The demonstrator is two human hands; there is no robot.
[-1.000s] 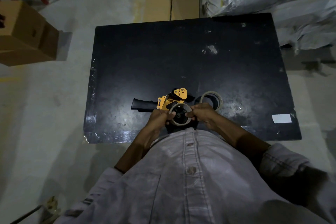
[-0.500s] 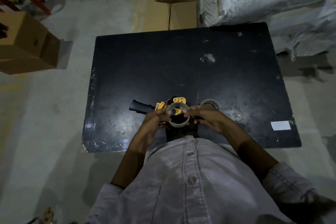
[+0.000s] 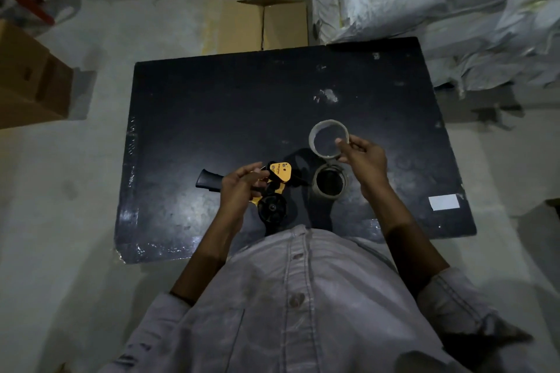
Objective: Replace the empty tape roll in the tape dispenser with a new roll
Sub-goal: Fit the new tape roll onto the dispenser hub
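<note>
A yellow and black tape dispenser [image 3: 277, 183] lies on the black table [image 3: 212, 106], its black handle pointing left and its black hub bare. My left hand [image 3: 242, 188] grips the dispenser's middle. Lifted above the table to the right is a thin empty cardboard tape core [image 3: 328, 139], which my right hand [image 3: 365, 160] pinches by its right rim. Flat on the table just below the core, right of the dispenser, lies a thicker new tape roll [image 3: 330, 184].
A white label [image 3: 444, 202] lies near the table's right front corner. Cardboard boxes [image 3: 27, 79] stand on the floor at left, and another flattened box [image 3: 263, 26] lies beyond the table. Large white sacks [image 3: 439, 9] are piled at the back right.
The empty core has come off the dispenser hub: my right hand carried it up and to the right. My left hand stays on the dispenser. The camera view has shifted.
</note>
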